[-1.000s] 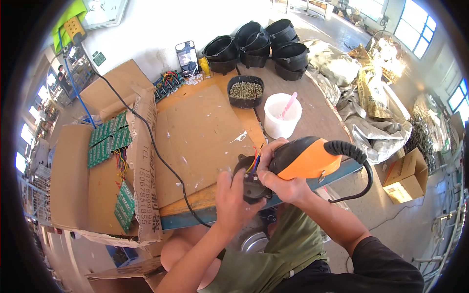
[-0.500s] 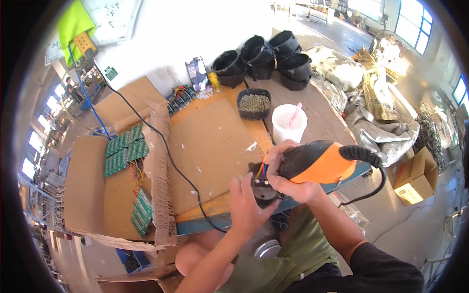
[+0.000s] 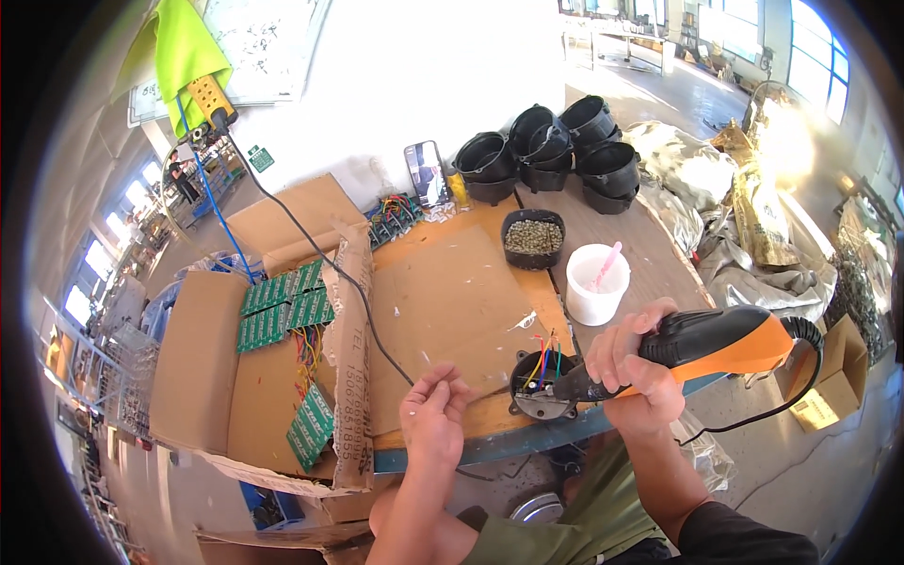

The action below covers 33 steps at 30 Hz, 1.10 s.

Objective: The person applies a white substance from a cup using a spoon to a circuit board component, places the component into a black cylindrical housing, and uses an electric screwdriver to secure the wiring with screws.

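Observation:
My right hand (image 3: 640,365) grips a corded orange-and-black power tool (image 3: 720,341), held nearly level. Its dark nose reaches over a round black housing (image 3: 541,407) at the table's front edge. Red, yellow, blue and green wires (image 3: 541,363) stand up out of that housing. Whether the tool's tip touches anything inside it, I cannot tell. To the left of the housing, apart from it, my left hand (image 3: 435,410) is raised with thumb and fingertips pressed together. Anything between those fingertips is too small to make out.
A cardboard sheet (image 3: 443,320) covers the tabletop. Behind the tool stand a white cup (image 3: 597,292) with a pink stick and a black bowl of small parts (image 3: 533,237). Black housings (image 3: 607,169) are stacked behind. An open carton (image 3: 202,377) holds green boards; a black cable (image 3: 325,254) crosses it.
My left hand has come away from the black housing and moved left, its fingers closing. The tool now points leftward, its nose at the housing. The whole view has shifted.

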{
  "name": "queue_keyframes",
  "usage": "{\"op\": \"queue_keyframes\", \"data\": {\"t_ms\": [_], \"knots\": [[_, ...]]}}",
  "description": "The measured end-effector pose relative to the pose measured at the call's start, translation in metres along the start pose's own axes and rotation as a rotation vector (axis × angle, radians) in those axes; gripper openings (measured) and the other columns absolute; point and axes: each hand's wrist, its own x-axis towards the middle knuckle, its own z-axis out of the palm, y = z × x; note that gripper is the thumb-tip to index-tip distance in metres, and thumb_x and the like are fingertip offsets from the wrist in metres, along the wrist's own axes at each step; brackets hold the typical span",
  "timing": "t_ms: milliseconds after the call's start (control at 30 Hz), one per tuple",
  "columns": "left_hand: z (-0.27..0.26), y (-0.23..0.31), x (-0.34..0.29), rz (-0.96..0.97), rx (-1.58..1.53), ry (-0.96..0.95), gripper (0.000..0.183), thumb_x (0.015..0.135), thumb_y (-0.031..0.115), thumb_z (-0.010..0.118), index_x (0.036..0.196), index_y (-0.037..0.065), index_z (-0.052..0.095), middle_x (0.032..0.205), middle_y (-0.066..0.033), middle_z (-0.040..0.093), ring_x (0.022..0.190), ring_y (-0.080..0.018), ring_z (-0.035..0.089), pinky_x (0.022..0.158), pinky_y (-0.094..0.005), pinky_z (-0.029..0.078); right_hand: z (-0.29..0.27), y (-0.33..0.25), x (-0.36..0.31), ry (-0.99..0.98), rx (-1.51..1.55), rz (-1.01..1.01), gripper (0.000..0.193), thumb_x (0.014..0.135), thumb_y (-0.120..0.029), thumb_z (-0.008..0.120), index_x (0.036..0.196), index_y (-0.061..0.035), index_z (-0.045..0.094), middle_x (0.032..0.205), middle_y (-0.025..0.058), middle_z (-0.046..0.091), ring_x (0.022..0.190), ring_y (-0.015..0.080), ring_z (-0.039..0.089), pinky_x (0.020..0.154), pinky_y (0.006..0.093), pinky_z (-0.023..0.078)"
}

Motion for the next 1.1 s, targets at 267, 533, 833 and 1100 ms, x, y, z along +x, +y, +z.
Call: {"op": "queue_keyframes", "data": {"t_ms": [267, 533, 833, 1100], "knots": [[0.030, 0.003, -0.022, -0.064, 0.144, -0.230, 0.024, 0.103, 0.015, 0.051, 0.112, -0.006, 0.058, 0.086, -0.0163, 0.068, 0.069, -0.0239, 0.071, 0.065, -0.0357, 0.063, 0.014, 0.005, -0.003, 0.040, 0.112, -0.069, 0.028, 0.082, -0.006, 0.056, 0.107, -0.0089, 0.043, 0.066, 0.0000, 0.041, 0.057, 0.0134, 0.044, 0.061, 0.0315, 0.041], [0.040, -0.005, -0.031, -0.161, 0.019, -0.293, 0.026, 0.102, 0.026, 0.057, 0.094, 0.001, 0.061, 0.075, -0.0114, 0.067, 0.062, -0.0208, 0.070, 0.054, -0.0336, 0.061, 0.017, 0.012, -0.009, 0.005, 0.137, -0.069, 0.027, 0.084, -0.007, 0.055, 0.108, -0.0100, 0.042, 0.067, -0.0008, 0.041, 0.059, 0.0121, 0.044, 0.063, 0.0303, 0.041], [0.039, -0.003, -0.034, -0.219, -0.023, -0.331, 0.029, 0.103, 0.029, 0.055, 0.088, 0.004, 0.058, 0.073, -0.0114, 0.068, 0.050, -0.0158, 0.061, 0.043, -0.0266, 0.049, 0.017, 0.019, -0.012, -0.022, 0.126, -0.113, 0.027, 0.085, -0.007, 0.055, 0.108, -0.0106, 0.042, 0.067, -0.0010, 0.042, 0.058, 0.0116, 0.044, 0.063, 0.0303, 0.040], [0.039, -0.007, -0.034, -0.211, -0.150, -0.313, 0.027, 0.103, 0.027, 0.053, 0.095, 0.003, 0.060, 0.076, -0.0121, 0.069, 0.059, -0.0181, 0.068, 0.049, -0.0295, 0.056, 0.014, 0.025, -0.019, 0.017, 0.177, -0.114, 0.032, 0.081, -0.006, 0.059, 0.108, -0.0120, 0.042, 0.069, 0.0014, 0.046, 0.060, 0.0166, 0.049, 0.062, 0.0342, 0.042]]}}
